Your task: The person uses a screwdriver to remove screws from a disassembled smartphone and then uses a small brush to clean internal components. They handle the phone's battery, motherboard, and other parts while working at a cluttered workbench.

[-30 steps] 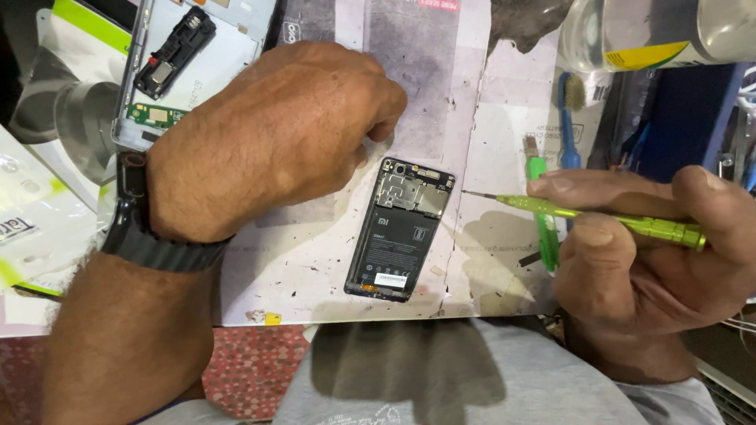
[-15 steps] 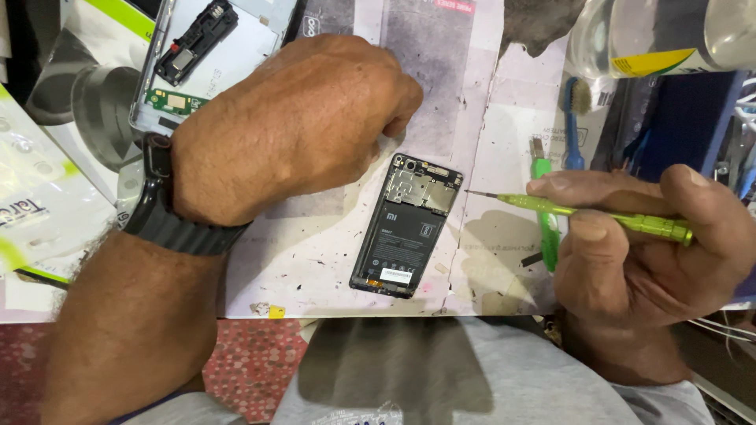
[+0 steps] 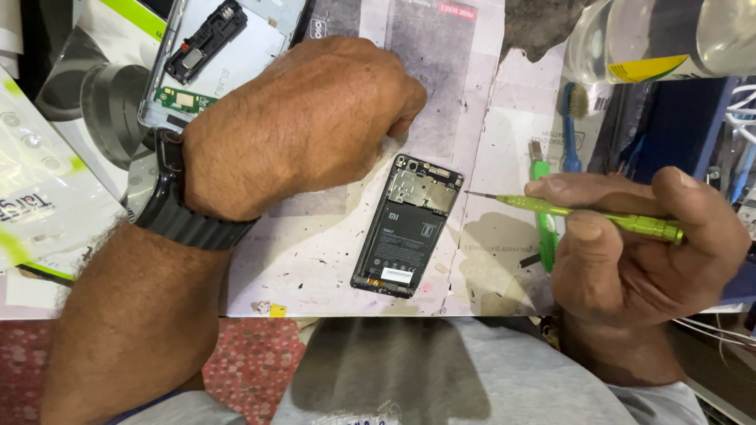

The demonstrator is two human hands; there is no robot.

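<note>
Glossy green metal screwdriver [image 3: 583, 212]; matt, stained paper sheet [image 3: 331, 260].

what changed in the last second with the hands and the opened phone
Very little. The left hand stays closed just above the top of the opened phone, and the right hand still holds the green screwdriver with its tip pointed at the phone's upper right edge. Nothing was picked up or let go; only the view shifted slightly.

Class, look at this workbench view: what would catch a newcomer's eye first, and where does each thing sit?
The opened phone, back cover off, lies at the centre of the paper-covered bench. The right hand holds a green screwdriver, its tip just right of the phone's top. The left hand, with a black wristwatch, is curled beside the phone's top left corner.
</note>
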